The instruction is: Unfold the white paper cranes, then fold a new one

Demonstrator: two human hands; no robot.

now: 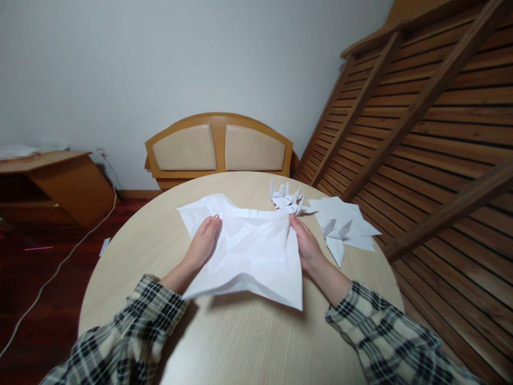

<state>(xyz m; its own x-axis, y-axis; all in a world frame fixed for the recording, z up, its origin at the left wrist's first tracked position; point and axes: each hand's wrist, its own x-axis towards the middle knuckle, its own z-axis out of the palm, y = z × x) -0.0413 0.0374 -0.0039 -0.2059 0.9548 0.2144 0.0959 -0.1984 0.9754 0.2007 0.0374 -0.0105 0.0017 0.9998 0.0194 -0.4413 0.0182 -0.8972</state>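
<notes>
A large creased white paper sheet [250, 251] lies partly lifted over a round pale wooden table [240, 331]. My left hand [204, 240] rests on the sheet's left part with fingers together, pressing it down near the top. My right hand [304, 246] grips the sheet's right edge, fingers closed along it. Both sleeves are plaid.
Folded white paper cranes [289, 199] sit at the table's far side. Another paper crane [335, 231] lies on loose white sheets [344, 216] at the right. A wooden chair back [218, 147] stands behind the table. A slatted wooden frame [433, 133] leans at the right. A low cabinet [52, 182] stands left.
</notes>
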